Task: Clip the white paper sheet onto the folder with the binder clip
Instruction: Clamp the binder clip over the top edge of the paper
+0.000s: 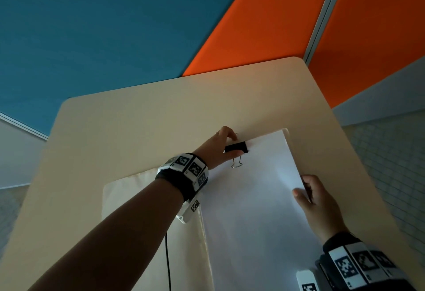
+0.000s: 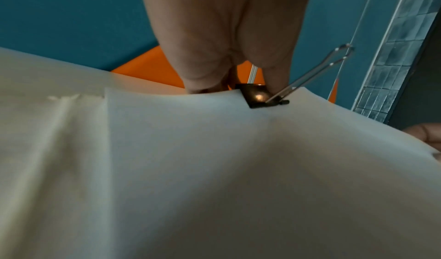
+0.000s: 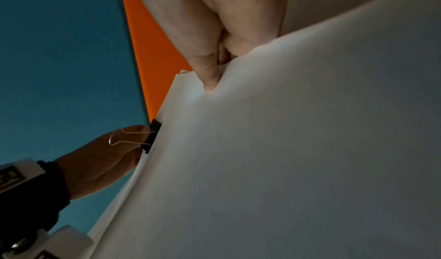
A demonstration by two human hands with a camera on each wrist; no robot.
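On smooth white paper sheet [image 1: 250, 198], left hand [image 1: 220, 150] pinches black binder clip [image 1: 236, 147]; right hand [image 1: 317, 201] grips sheet's edge

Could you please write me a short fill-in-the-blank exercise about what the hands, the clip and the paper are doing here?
1. The left hand pinches the black ____ at the sheet's far edge.
2. The right hand grips the ____ edge of the white paper sheet.
3. The binder clip has wire handles; the one over the paper is ____ in colour.
4. Behind the beige table stand a blue panel and an ____ one.

Missing words: binder clip; right; silver; orange
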